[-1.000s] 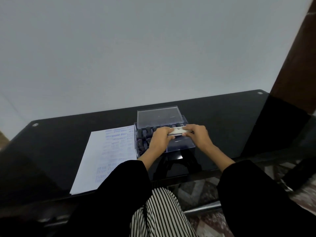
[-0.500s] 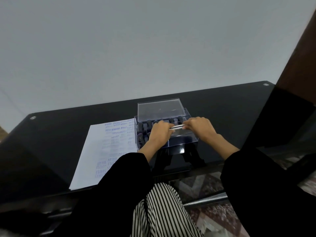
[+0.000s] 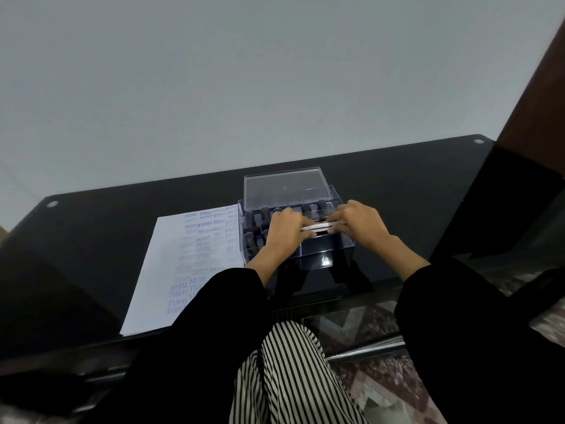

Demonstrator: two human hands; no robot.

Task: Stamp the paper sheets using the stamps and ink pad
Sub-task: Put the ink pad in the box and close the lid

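Glossy black glass tabletop (image 3: 397, 179) against a plain pale wall (image 3: 275, 71). The left hand (image 3: 286, 231) and right hand (image 3: 359, 226) — fingers (image 3: 298, 221) curled — pinch a thin flat silvery case (image 3: 321, 225) over the clear plastic stamp box (image 3: 324, 247).

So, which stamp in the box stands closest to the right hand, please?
The back row's rightmost stamp, just beyond the right hand; the others stand further left.

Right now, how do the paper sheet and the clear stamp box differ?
The paper sheet lies flat, opaque white, covered in blue prints; the clear stamp box stands taller, see-through, lid open, dark stamps inside. The left hand and right hand hold a flat silvery case over the box; neither hand is on the sheet. Sheet and box rest side by side on the black table.
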